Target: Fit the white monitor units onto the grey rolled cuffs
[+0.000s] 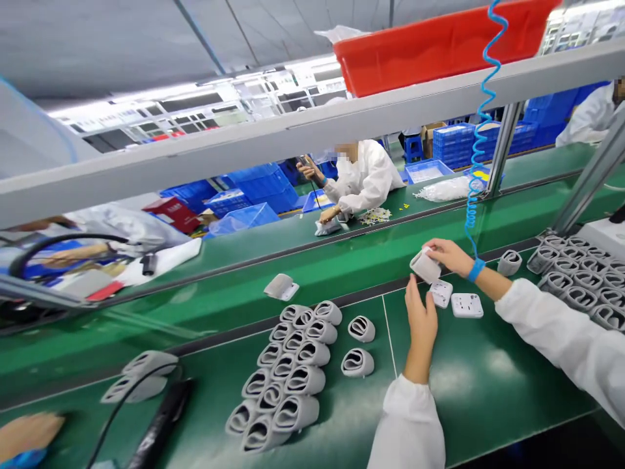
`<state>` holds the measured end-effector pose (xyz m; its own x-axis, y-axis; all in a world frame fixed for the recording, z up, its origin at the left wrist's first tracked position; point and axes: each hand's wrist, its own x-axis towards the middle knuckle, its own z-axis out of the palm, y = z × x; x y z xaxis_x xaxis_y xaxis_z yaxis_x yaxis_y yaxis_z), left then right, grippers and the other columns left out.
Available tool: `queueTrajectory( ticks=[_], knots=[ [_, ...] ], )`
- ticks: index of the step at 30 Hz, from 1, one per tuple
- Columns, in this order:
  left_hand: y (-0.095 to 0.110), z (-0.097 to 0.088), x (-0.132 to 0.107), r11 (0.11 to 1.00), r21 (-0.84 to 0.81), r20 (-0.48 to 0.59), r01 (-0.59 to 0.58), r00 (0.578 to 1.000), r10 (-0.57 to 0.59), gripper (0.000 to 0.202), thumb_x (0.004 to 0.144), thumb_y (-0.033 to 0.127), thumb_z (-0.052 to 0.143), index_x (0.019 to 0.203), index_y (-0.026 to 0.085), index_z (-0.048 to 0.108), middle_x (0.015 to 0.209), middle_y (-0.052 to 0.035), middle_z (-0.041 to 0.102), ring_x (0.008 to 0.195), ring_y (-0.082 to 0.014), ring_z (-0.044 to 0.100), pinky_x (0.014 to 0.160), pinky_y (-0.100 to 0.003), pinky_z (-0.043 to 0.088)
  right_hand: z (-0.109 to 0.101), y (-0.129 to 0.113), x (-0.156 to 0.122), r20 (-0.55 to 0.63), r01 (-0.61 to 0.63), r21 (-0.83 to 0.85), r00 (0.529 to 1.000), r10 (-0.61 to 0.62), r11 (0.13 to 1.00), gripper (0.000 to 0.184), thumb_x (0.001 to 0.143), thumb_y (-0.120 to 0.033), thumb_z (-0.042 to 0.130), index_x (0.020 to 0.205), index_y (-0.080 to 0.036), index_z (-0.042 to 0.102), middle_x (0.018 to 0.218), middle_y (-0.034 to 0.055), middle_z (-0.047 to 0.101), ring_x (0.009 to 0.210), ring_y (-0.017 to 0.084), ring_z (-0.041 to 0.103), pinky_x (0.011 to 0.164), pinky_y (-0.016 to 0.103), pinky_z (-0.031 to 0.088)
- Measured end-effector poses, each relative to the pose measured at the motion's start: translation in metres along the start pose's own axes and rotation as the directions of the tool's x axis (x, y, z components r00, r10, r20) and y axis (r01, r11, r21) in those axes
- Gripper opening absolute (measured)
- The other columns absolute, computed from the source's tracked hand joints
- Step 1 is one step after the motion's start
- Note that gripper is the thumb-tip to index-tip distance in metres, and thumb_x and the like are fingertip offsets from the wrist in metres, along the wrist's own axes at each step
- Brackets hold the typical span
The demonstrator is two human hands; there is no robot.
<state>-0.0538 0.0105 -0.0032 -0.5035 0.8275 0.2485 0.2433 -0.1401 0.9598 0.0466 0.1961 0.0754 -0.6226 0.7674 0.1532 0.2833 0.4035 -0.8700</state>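
Observation:
My right hand [452,255], with a blue wristband, is shut on a grey moulded rubber sleeve [424,266] that has a bit of white at its top end. My left hand [420,319] is raised just below that sleeve, its fingers apart and its fingertips close to the sleeve's lower edge. Whether they touch it I cannot tell. Next to my hands, a small white square device [441,293] and a larger white square device [466,305] lie on the green belt [469,371].
Several grey sleeves stand in rows [283,371] to my left, and more lie in a group [576,280] at right. A co-worker's hand [29,435] shows at lower left. A metal rail [293,130] carrying a red crate [439,49] crosses overhead, with a blue coiled cord [481,117] hanging down. Another person [361,176] works beyond it.

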Motion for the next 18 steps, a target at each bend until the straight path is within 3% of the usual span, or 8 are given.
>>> queueTrajectory(
  ticks=[1, 2, 8, 11, 14, 16, 17, 18],
  knots=[
    [-0.001, 0.001, -0.001, 0.997, 0.065, 0.037, -0.035, 0.999, 0.032, 0.073, 0.103, 0.035, 0.064, 0.171, 0.019, 0.044, 0.172, -0.0217, 0.048, 0.163, -0.0386, 0.042, 0.137, -0.057, 0.031, -0.008, 0.000, 0.024, 0.013, 0.055, -0.229, 0.999, -0.053, 0.972, 0.034, 0.102, -0.036, 0.069, 0.127, -0.014, 0.076, 0.116, 0.0117, 0.083, 0.101, 0.023, 0.077, 0.092, 0.034, 0.062],
    [-0.001, 0.003, -0.002, 0.990, 0.124, 0.077, -0.065, 0.995, 0.056, 0.072, 0.100, 0.033, 0.067, 0.169, 0.020, 0.049, 0.170, -0.0222, 0.051, 0.161, -0.0403, 0.043, 0.137, -0.059, 0.032, -0.016, 0.001, 0.047, 0.019, 0.065, -0.329, 0.998, -0.062, 0.942, 0.031, 0.099, -0.030, 0.071, 0.124, -0.013, 0.078, 0.118, 0.0128, 0.083, 0.106, 0.025, 0.076, 0.098, 0.035, 0.059],
    [0.008, 0.007, -0.012, 0.906, 0.388, 0.269, -0.167, 0.961, 0.062, 0.056, 0.096, 0.023, 0.075, 0.151, 0.026, 0.068, 0.160, -0.0155, 0.059, 0.150, -0.0414, 0.051, 0.130, -0.063, 0.043, -0.045, 0.009, 0.149, 0.004, 0.006, -0.576, 1.000, -0.005, 0.817, 0.029, 0.099, -0.010, 0.064, 0.124, -0.007, 0.078, 0.132, 0.0233, 0.078, 0.125, 0.033, 0.069, 0.119, 0.046, 0.046],
    [0.012, 0.006, -0.012, 0.875, 0.445, 0.290, -0.189, 0.955, 0.059, 0.056, 0.097, 0.025, 0.076, 0.152, 0.025, 0.067, 0.160, -0.0150, 0.060, 0.148, -0.0396, 0.053, 0.129, -0.061, 0.047, -0.038, 0.014, 0.176, 0.036, -0.012, -0.633, 0.998, 0.045, 0.774, 0.033, 0.100, -0.008, 0.064, 0.129, 0.003, 0.074, 0.131, 0.0325, 0.074, 0.127, 0.036, 0.066, 0.120, 0.053, 0.043],
    [0.013, 0.005, -0.013, 0.866, 0.456, 0.283, -0.206, 0.956, 0.078, 0.051, 0.098, 0.024, 0.076, 0.149, 0.028, 0.071, 0.161, -0.0137, 0.058, 0.148, -0.0383, 0.053, 0.129, -0.058, 0.048, -0.007, 0.006, 0.178, 0.115, 0.067, -0.627, 0.993, 0.007, 0.776, 0.047, 0.101, -0.017, 0.070, 0.144, 0.001, 0.068, 0.147, 0.0319, 0.068, 0.138, 0.036, 0.061, 0.125, 0.053, 0.039],
    [0.013, 0.006, -0.014, 0.860, 0.461, 0.282, -0.219, 0.955, 0.092, 0.048, 0.099, 0.023, 0.074, 0.147, 0.030, 0.073, 0.162, -0.0125, 0.058, 0.149, -0.0375, 0.053, 0.130, -0.057, 0.048, 0.029, -0.010, 0.159, 0.327, 0.245, -0.512, 0.942, -0.076, 0.823, 0.063, 0.098, -0.030, 0.079, 0.156, -0.010, 0.063, 0.158, 0.0237, 0.064, 0.142, 0.036, 0.061, 0.127, 0.051, 0.041],
    [0.012, 0.006, -0.014, 0.858, 0.464, 0.281, -0.220, 0.955, 0.092, 0.047, 0.099, 0.024, 0.074, 0.146, 0.030, 0.074, 0.163, -0.0126, 0.057, 0.149, -0.0381, 0.053, 0.130, -0.058, 0.047, 0.051, -0.020, 0.143, 0.495, 0.357, -0.375, 0.857, -0.141, 0.855, 0.074, 0.095, -0.039, 0.084, 0.161, -0.016, 0.060, 0.161, 0.0196, 0.063, 0.143, 0.036, 0.062, 0.126, 0.050, 0.043],
    [0.010, 0.007, -0.014, 0.858, 0.467, 0.278, -0.216, 0.956, 0.089, 0.046, 0.098, 0.027, 0.076, 0.145, 0.029, 0.075, 0.163, -0.0132, 0.057, 0.150, -0.0397, 0.052, 0.130, -0.060, 0.047, 0.073, -0.032, 0.125, 0.646, 0.420, -0.205, 0.737, -0.200, 0.884, 0.086, 0.090, -0.046, 0.089, 0.166, -0.022, 0.056, 0.164, 0.0146, 0.062, 0.144, 0.035, 0.063, 0.124, 0.047, 0.046]
  ],
)
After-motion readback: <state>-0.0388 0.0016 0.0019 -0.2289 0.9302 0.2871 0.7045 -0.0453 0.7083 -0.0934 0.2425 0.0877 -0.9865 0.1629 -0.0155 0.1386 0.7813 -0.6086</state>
